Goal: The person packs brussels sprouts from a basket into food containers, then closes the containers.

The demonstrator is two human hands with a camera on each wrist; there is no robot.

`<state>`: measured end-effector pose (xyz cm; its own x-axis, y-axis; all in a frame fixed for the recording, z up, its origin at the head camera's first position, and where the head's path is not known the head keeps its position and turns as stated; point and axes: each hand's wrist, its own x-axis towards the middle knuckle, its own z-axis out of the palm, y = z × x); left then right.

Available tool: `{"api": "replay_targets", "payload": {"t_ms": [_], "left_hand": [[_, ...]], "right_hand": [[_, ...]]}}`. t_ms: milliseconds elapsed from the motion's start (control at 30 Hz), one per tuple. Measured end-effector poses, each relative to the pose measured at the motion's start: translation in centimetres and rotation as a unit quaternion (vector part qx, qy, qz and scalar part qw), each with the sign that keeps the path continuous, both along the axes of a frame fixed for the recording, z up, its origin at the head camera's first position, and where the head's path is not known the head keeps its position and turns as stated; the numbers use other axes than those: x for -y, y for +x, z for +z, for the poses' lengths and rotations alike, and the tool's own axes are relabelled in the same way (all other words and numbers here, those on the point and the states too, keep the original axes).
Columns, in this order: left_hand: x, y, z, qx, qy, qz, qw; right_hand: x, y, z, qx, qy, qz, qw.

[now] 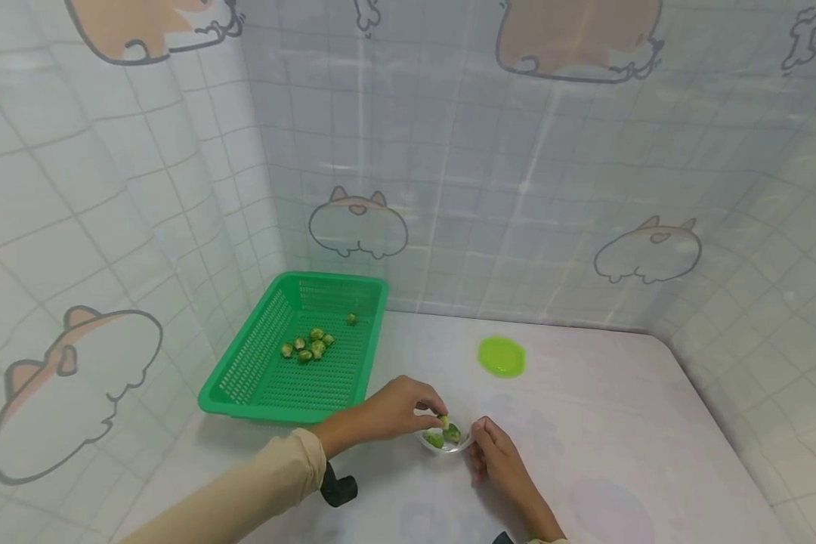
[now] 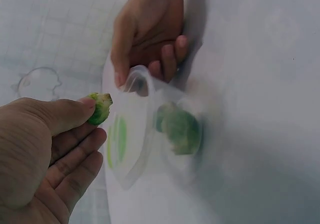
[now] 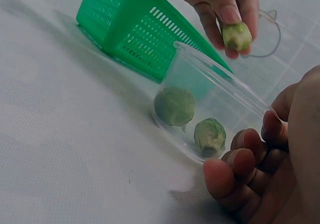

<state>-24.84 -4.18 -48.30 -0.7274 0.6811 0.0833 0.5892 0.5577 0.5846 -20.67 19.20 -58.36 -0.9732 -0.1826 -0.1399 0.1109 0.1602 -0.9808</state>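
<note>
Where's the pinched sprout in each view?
Head: sprout bottom centre, in left hand fingertips above the cup.
Left wrist: sprout left of centre, at thumb tip.
Right wrist: sprout top right, over the rim.
Shared landmark: the clear cup.

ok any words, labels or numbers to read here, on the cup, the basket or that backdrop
None can be read.
The clear cup, the green basket and the green lid show no print.
The backdrop carries only cartoon animal drawings on a grid, no letters.
</note>
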Motion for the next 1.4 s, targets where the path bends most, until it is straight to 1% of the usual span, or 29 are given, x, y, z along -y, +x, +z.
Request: {"api": "replay_targets", "payload": {"t_ms": [167,300,400,700,867,1000,1200,1400], "left_hand": [[-0.9,-0.2,-0.9,0.010,-0.010,-0.007,0.9999],[-1.5,-0.3,-1.5,0.018,-0.021,-0.003,0.9996],[-1.8,-0.4,-1.9,0.017,-0.031,-0.002,0.9994],[-2.4,-0.2,-2.4,0.017,-0.043,-0.012,0.9988],[-2.7,-0.2,-2.8,0.009,-0.050,-0.023,0.9984],[-2.8,-0.3,-3.1,-0.005,-0.060,-0.035,0.9976],[-3.1,-0.5,-3.1,-0.016,-0.078,-0.044,0.9959],[-3.2,-0.5,-3.0,-0.025,-0.086,-0.051,0.9947]], "right_hand": [[0.0,-0.1,-0.1,-0.005,0.000,0.008,1.000],[-0.1,-0.2,-0.1,-0.012,-0.001,0.018,1.000],[-0.2,-0.2,-0.1,-0.014,-0.001,0.022,1.000],[-0.3,-0.2,-0.3,-0.003,-0.002,0.011,1.000],[-0.3,-0.3,-0.4,-0.015,0.000,0.015,1.000],[-0.2,-0.3,-0.3,-0.018,0.003,0.015,1.000],[-0.3,-0.4,-0.1,-0.009,0.004,0.014,1.000],[-0.2,-0.4,-0.1,-0.014,0.009,0.016,1.000]]}}
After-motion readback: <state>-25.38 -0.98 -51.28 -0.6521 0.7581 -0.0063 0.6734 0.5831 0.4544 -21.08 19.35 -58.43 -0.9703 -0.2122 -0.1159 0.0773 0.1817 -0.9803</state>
